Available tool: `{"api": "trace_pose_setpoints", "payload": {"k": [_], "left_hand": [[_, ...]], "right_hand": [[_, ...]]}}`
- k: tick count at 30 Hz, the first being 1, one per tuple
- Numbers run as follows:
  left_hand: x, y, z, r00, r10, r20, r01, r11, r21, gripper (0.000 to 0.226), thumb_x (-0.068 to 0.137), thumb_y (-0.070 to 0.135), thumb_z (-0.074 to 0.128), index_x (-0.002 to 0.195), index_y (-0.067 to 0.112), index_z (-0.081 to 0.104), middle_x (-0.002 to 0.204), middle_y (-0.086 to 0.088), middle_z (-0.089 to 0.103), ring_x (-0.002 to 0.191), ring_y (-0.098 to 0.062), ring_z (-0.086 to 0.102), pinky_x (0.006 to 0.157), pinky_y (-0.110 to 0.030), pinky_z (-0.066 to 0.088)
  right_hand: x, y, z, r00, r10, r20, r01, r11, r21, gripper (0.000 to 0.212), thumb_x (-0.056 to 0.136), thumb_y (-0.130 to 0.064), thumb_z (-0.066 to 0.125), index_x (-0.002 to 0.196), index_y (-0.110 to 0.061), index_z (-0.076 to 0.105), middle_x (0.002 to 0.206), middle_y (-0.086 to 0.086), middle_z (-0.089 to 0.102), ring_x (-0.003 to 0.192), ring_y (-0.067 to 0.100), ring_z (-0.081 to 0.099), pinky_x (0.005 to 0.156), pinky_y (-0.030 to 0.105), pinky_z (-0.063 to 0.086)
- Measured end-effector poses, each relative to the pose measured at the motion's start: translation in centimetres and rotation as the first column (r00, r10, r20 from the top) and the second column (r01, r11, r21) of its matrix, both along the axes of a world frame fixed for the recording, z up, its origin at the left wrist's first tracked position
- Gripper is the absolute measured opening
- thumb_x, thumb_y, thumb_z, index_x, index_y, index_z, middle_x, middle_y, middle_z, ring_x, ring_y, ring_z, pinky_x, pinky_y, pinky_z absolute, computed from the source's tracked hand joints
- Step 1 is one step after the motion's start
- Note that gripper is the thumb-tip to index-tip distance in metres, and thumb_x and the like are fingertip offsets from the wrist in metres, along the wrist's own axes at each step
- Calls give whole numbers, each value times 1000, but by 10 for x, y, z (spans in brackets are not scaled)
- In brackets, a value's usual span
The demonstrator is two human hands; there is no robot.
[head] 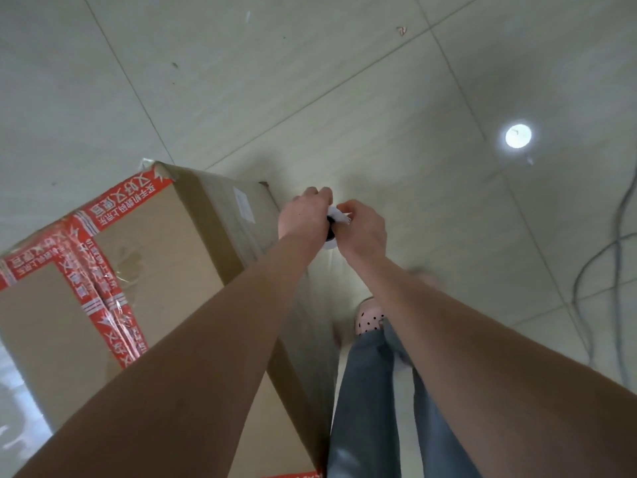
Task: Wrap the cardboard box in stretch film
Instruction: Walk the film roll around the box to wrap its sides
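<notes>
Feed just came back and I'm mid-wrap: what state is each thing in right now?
Cardboard box: closed, sealed with red printed tape; glossy film seems to cover its side face.
Stretch film roll: held beside the box's far corner, mostly hidden by the hands.
Left hand: grips the roll.
Right hand: grips the roll.
Cables: lying loose on the floor.

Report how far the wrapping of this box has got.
Done: glossy stretch film already seems to cover the near side face of the cardboard box. In hand: the left hand and right hand grip the film roll at the far corner. Left: the top, crossed by red tape, looks largely bare; other faces are out of view.
</notes>
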State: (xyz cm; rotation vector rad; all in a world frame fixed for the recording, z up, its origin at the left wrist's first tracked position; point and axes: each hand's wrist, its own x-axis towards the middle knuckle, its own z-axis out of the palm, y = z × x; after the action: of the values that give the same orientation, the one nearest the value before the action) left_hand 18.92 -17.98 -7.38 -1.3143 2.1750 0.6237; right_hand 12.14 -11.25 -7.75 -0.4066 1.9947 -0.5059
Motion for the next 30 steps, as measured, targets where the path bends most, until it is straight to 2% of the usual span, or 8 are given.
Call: {"api": "trace_pose_setpoints", "payload": {"k": [5, 10, 12, 15, 20, 22, 26, 30], "left_hand": [[-4, -17, 0, 996, -63, 60, 61, 998, 27, 15, 89, 12, 53, 104, 8, 52, 103, -12, 54, 93, -34, 57, 64, -36, 40], [6, -35, -2, 976, 215, 42, -217, 975, 44, 15, 86, 8, 48, 101, 6, 52, 96, -13, 56, 85, -32, 54, 63, -34, 38], [12, -42, -4, 925, 379, 42, -381, 923, 52, 15, 86, 11, 50, 100, 6, 53, 90, -11, 54, 80, -28, 50, 62, -32, 37], [19, -50, -8, 793, 610, 5, -609, 791, 58, 16, 84, 16, 54, 95, 5, 57, 90, -12, 61, 82, -29, 58, 61, -30, 41], [25, -53, -8, 643, 766, 17, -765, 641, 59, 16, 85, 28, 54, 89, 12, 55, 86, -7, 61, 77, -26, 58, 58, -27, 38], [27, -58, -9, 683, 729, 48, -731, 680, 56, 20, 85, 29, 55, 94, 11, 56, 89, -7, 63, 82, -26, 60, 58, -28, 38], [19, -80, -5, 865, 500, 36, -501, 860, 92, 32, 84, 17, 60, 116, 16, 54, 112, -8, 59, 100, -29, 59, 69, -33, 44], [4, -96, -2, 946, 305, 108, -314, 946, 79, 25, 88, 11, 50, 111, 13, 60, 110, -12, 59, 99, -32, 59, 69, -32, 43]], "right_hand": [[2, -8, -5, 997, 69, 15, -69, 998, 12, 25, 90, -22, 45, 107, -25, 63, 108, 4, 63, 93, 23, 61, 79, 39, 52], [-15, -34, -2, 983, 183, 21, -183, 983, 29, 37, 88, -34, 54, 124, -28, 54, 122, 1, 56, 108, 20, 57, 86, 32, 44], [-21, -46, 1, 980, 194, 44, -195, 981, 17, 47, 84, -36, 60, 129, -28, 49, 127, 0, 51, 110, 19, 55, 87, 30, 42], [-20, -65, -1, 964, 245, 102, -248, 969, 16, 49, 83, -33, 62, 129, -26, 48, 126, 2, 50, 107, 19, 55, 80, 26, 37], [-9, -95, -7, 948, 310, 72, -308, 951, -31, 33, 81, -22, 59, 114, -23, 59, 112, 7, 61, 96, 23, 59, 72, 25, 38], [-9, -102, -7, 932, 358, 60, -357, 934, -36, 30, 81, -18, 59, 110, -21, 61, 110, 8, 61, 96, 24, 59, 70, 26, 39], [-11, -107, -1, 898, 438, 39, -438, 899, -12, 28, 82, -14, 55, 109, -20, 62, 110, 6, 61, 99, 25, 58, 73, 30, 46], [-16, -115, 1, 910, 410, 56, -412, 911, 28, 23, 87, -17, 52, 108, -17, 59, 106, 3, 63, 95, 23, 59, 70, 31, 45]]}}
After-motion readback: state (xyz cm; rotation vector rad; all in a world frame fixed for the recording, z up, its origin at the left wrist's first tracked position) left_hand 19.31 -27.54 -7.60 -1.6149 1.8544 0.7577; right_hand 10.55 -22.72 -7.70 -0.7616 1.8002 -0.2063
